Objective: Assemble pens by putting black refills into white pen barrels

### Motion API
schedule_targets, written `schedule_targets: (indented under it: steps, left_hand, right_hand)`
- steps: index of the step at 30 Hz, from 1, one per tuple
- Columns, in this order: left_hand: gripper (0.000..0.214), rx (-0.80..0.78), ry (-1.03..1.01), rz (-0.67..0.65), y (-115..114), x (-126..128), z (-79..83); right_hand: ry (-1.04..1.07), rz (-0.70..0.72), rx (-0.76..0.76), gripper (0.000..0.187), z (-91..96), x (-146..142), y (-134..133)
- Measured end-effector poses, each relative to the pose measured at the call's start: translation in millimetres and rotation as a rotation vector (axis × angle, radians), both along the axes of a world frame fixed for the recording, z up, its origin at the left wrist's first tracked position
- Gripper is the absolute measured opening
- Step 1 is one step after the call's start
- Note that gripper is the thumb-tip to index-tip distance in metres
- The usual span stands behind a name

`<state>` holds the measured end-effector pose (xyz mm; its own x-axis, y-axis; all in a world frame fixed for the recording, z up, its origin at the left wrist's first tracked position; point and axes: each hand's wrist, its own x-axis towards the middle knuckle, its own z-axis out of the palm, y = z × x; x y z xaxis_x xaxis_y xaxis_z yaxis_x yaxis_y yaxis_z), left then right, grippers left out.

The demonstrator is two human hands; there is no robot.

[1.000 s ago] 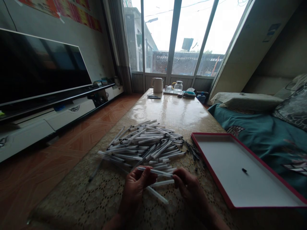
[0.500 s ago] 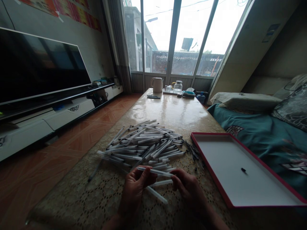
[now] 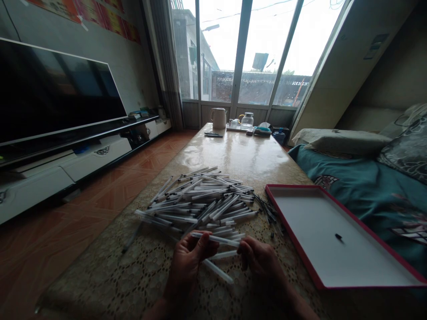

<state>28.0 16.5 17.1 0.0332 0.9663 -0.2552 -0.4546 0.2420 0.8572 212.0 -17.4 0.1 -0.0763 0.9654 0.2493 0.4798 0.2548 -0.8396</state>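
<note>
My left hand (image 3: 187, 265) and my right hand (image 3: 259, 258) hold one white pen (image 3: 218, 239) between them, level above the table's near end. The left fingers pinch its left end; the right fingers close on its right end. Just beyond the hands lies a big pile of white pens (image 3: 203, 202), with a few thin dark refills (image 3: 267, 211) along its right side. Two loose pens lie below the held one, between my hands.
A red-rimmed shallow box lid (image 3: 333, 235) with one small dark piece inside lies to the right. The long table (image 3: 233, 153) carries a jug, a glass pot and a remote at its far end. A TV stands left, a teal sofa right.
Almost nothing has moved. My right hand has shifted slightly left along the pen; the left hand holds steady.
</note>
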Motion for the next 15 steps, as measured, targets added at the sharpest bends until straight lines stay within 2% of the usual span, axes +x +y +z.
schedule_targets:
  steps: [4, 6, 10, 15]
  left_hand:
    - [0.033, -0.012, -0.005, 0.012, -0.7, -0.7, -1.4]
    - [0.032, -0.004, 0.006, 0.005, -1.0, -0.1, -2.4]
    - [0.032, 0.022, 0.016, 0.024, -0.6, 2.2, -4.2]
    - [0.033, 0.004, 0.007, 0.006, -1.2, 2.4, -2.1]
  right_hand:
    - [0.071, -0.014, -0.033, 0.028, 2.3, -0.7, -0.3]
    - [0.100, 0.009, -0.057, 0.031, 4.4, -1.6, -0.5]
    - [0.087, 0.019, -0.034, 0.047, 5.4, -4.0, -1.1]
    - [0.279, -0.012, -0.149, 0.041, 0.5, -6.7, -2.2]
